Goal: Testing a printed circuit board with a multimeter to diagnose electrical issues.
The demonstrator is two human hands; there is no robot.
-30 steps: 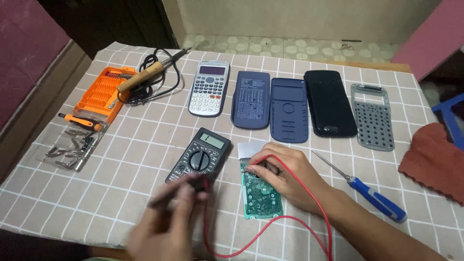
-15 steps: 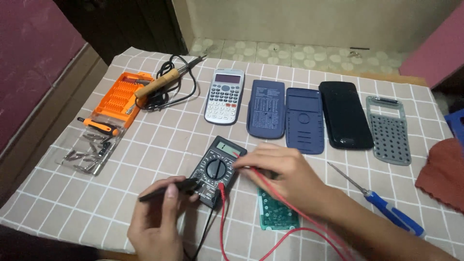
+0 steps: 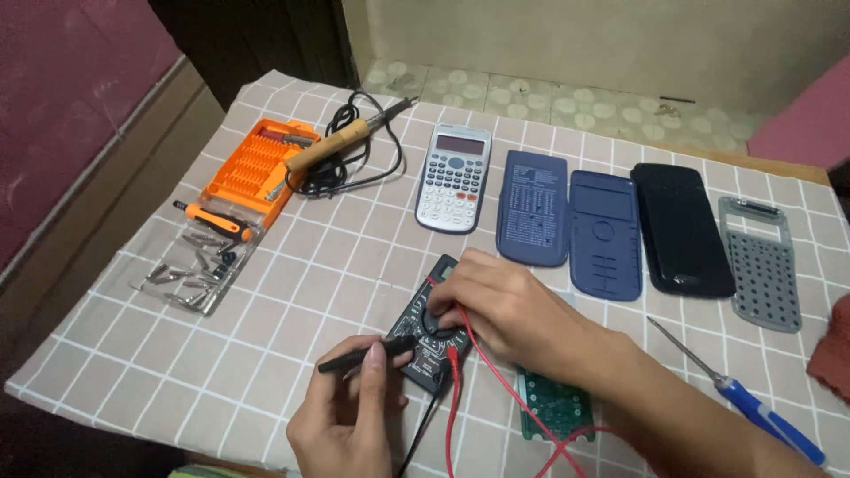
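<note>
Right now our right hand (image 3: 500, 305) lies over the black multimeter (image 3: 429, 341), which sits on the checked tablecloth (image 3: 292, 292) near the front middle of the table. Its fingers curl down onto the round dial, and we cannot tell whether they pinch the knob or only rest on it. Our left hand (image 3: 345, 420), nearer and a little to the left, pinches the black probe (image 3: 359, 356) between thumb and forefinger, so that the probe lies almost flat with its tip pointing left, just beside the meter's near left corner. A red lead (image 3: 496, 381) runs from the meter under our right wrist towards the near edge, and a black lead drops off the meter's near end beside it.

Just right of the meter, partly under our right forearm, lies a green circuit board (image 3: 553, 412). Farther right lies a blue-handled screwdriver (image 3: 757, 412), its shaft pointing far and left.

Along the far side we have a row: a grey calculator (image 3: 453, 177), two blue cover pieces (image 3: 567, 217), a black back shell (image 3: 680, 228) and a grey keypad frame (image 3: 760, 264), side by side. At far left a soldering iron (image 3: 332, 150) with a wooden handle rests across an orange bit case (image 3: 243, 173), with loose bits in its clear lid (image 3: 190, 265) nearby.
</note>
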